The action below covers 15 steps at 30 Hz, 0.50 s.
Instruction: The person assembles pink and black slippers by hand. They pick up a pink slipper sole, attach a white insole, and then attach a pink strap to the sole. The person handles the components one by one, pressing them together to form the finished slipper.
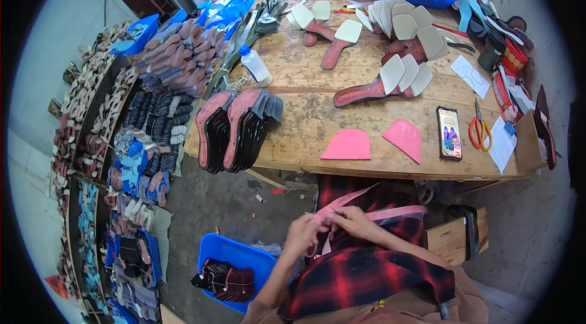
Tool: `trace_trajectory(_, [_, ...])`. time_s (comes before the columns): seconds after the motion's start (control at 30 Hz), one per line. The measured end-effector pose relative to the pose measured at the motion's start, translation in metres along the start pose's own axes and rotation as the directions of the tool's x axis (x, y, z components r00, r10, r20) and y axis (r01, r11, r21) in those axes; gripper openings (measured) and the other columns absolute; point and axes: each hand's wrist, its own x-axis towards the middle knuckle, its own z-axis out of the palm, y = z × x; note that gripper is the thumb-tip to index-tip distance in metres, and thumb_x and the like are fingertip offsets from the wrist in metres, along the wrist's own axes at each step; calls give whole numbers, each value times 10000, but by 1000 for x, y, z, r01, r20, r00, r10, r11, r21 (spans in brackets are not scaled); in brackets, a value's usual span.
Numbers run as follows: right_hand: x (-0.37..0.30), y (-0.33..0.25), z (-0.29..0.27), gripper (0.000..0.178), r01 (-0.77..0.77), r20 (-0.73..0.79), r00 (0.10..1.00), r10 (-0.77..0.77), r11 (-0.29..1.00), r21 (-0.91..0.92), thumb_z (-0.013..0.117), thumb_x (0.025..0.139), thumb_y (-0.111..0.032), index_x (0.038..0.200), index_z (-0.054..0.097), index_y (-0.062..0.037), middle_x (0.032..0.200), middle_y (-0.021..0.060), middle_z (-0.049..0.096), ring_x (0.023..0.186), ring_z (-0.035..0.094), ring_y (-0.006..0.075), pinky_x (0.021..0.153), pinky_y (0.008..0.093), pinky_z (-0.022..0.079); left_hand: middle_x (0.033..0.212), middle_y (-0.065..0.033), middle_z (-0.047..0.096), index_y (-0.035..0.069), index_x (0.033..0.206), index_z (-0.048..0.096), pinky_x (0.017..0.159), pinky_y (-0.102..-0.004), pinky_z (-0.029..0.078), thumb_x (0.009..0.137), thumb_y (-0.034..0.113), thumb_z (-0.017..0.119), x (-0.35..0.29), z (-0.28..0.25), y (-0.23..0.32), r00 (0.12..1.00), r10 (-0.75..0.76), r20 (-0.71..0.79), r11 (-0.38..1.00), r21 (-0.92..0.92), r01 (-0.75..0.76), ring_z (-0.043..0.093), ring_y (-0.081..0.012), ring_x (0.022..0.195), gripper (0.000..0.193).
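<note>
Over my lap, my left hand [301, 234] is closed on a long pink strip [342, 201]. Close beside it my right hand [356, 224] pinches the same strip with bent fingers. One length of the strip runs up toward the table edge, and another [400, 211] trails right across the red-and-black checked cloth [366, 275]. Whether anything small sits between the fingertips is too fine to make out. On the table before me lie two pink cut pieces [347, 144] [403, 138] with rounded tops.
The wooden table [299, 141] carries stacked shoe insoles [229, 129], insoles with cream pads [384, 83], a white bottle with blue cap [255, 66], a phone [450, 133] and orange-handled scissors [480, 132]. A blue bin [210, 248] stands on the floor. Loaded shelves [91, 122] line the left wall.
</note>
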Motion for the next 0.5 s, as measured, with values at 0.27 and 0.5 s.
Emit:
trace_trajectory(0.27, [-2, 17, 10, 427, -324, -57, 932, 359, 892, 316, 689, 873, -455, 746, 617, -54, 624, 15, 583, 483, 507, 80, 431, 234, 373, 747, -118, 660, 67, 1211, 591, 603, -317, 524, 953, 138, 499, -4, 43, 5, 968, 252, -2, 852, 475, -221, 650, -138, 663, 283])
trace_trajectory(0.5, [-3, 16, 8, 365, -421, -37, 874, 485, 792, 441, 692, 885, -398, 729, 635, -73, 597, 17, 573, 466, 490, 65, 388, 216, 294, 1068, -41, 636, 45, 1318, 522, 726, -301, 534, 979, 167, 493, 6, 49, -21, 995, -4, 97, 994, -112, 15, 616, -140, 952, 361])
